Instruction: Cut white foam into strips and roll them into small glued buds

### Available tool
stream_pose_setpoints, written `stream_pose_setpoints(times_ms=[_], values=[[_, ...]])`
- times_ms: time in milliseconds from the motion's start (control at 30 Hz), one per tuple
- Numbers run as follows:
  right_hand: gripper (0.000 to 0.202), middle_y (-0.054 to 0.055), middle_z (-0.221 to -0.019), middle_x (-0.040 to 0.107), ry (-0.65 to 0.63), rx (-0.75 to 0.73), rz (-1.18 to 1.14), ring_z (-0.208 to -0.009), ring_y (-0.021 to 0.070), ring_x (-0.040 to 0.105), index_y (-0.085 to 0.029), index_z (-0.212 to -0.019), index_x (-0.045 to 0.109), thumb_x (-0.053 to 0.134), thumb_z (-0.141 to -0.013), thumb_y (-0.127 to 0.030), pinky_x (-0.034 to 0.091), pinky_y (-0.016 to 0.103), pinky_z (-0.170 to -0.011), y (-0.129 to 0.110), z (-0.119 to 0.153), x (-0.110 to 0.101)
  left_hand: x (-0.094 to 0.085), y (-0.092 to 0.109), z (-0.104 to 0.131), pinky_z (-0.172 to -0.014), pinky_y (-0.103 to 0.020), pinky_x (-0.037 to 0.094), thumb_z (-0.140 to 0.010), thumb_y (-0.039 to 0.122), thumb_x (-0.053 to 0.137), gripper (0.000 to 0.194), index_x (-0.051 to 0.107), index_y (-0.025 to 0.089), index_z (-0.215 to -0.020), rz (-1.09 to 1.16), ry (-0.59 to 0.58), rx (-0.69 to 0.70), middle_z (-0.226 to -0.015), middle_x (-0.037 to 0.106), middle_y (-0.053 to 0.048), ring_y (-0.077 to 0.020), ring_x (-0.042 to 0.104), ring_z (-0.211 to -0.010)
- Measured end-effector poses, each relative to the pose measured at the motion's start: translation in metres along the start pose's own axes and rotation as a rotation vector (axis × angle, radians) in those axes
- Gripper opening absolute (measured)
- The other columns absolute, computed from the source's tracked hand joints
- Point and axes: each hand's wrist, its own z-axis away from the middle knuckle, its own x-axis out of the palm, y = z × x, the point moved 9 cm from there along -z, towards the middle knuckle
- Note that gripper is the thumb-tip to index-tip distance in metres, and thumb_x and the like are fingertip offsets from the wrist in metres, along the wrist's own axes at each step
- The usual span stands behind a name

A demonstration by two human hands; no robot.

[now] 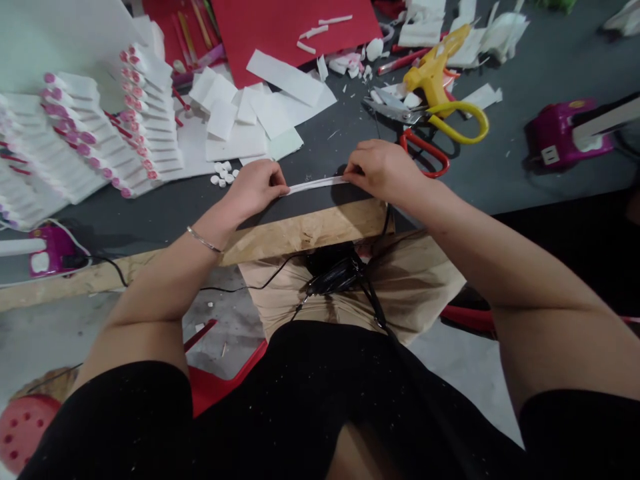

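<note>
A thin white strip [316, 183], perhaps paper or foam, runs between my hands just above the dark table's front edge. My left hand [257, 187] pinches its left end between thumb and fingers. At the other end, the fingers of my right hand [380, 167] are closed on the strip. Several small white discs [223, 174] lie close beside my left hand. Scissors with red and yellow handles [457, 123] rest just beyond my right hand, blades pointing left.
White rectangular sheets [260, 113] are piled behind my left hand. Rows of white rolls with pink tips [145, 120] stand at the left. A yellow glue gun [437, 67] lies behind the scissors. Purple devices [565, 137] sit at both sides. Small strips lie on a red sheet [295, 27].
</note>
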Motion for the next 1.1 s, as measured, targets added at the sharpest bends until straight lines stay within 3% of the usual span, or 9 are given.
stream_pose_setpoints(times_ms=[133, 300, 533, 767, 1100], values=[[0.013, 0.012, -0.103, 0.077, -0.028, 0.075, -0.072, -0.101, 0.0311, 0.069, -0.022, -0.095, 0.080, 0.069, -0.096, -0.028, 0.051, 0.043, -0.087, 0.014, -0.010, 0.007, 0.003, -0.005, -0.009, -0.085, -0.037, 0.051, -0.079, 0.026, 0.083, 0.011, 0.073, 0.023, -0.081, 0.032, -0.050, -0.043, -0.073, 0.066, 0.000, -0.0202, 0.065, -0.080], [0.013, 0.007, -0.103, 0.077, -0.082, 0.062, -0.197, -0.092, 0.0259, 0.068, -0.026, -0.099, 0.083, 0.072, -0.095, -0.032, 0.049, 0.040, -0.085, 0.020, -0.013, 0.008, 0.004, 0.002, -0.012, -0.087, -0.039, 0.051, -0.080, 0.024, 0.078, 0.011, 0.073, 0.022, -0.071, -0.030, -0.072, -0.005, -0.066, 0.062, 0.000, -0.0206, 0.066, -0.078], [0.029, 0.013, -0.111, 0.077, -0.102, 0.010, -0.117, -0.107, 0.0311, 0.069, -0.023, -0.109, 0.084, 0.057, -0.104, -0.032, 0.049, 0.043, -0.094, 0.008, 0.001, -0.003, 0.005, 0.019, 0.002, -0.088, -0.038, 0.052, -0.084, 0.017, 0.069, 0.005, 0.071, 0.020, -0.081, -0.122, -0.053, 0.050, -0.082, 0.068, -0.006, -0.0237, 0.068, -0.089], [0.022, 0.013, -0.099, 0.078, -0.073, -0.001, -0.055, -0.100, 0.0329, 0.069, -0.021, -0.097, 0.081, 0.065, -0.099, -0.036, 0.053, 0.045, -0.091, 0.011, -0.014, 0.002, 0.004, 0.026, 0.014, -0.094, -0.038, 0.053, -0.089, 0.013, 0.062, 0.016, 0.072, 0.020, -0.100, -0.179, -0.016, 0.052, -0.090, 0.072, -0.007, -0.0265, 0.071, -0.100], [0.015, 0.013, -0.105, 0.076, -0.135, 0.050, -0.022, -0.102, 0.0320, 0.070, -0.020, -0.099, 0.080, 0.066, -0.094, -0.023, 0.051, 0.044, -0.091, 0.012, -0.015, 0.011, 0.003, 0.021, 0.008, -0.094, -0.042, 0.053, -0.087, 0.016, 0.062, 0.007, 0.067, 0.021, -0.087, -0.159, 0.007, 0.091, -0.091, 0.070, -0.008, -0.0276, 0.070, -0.101]])
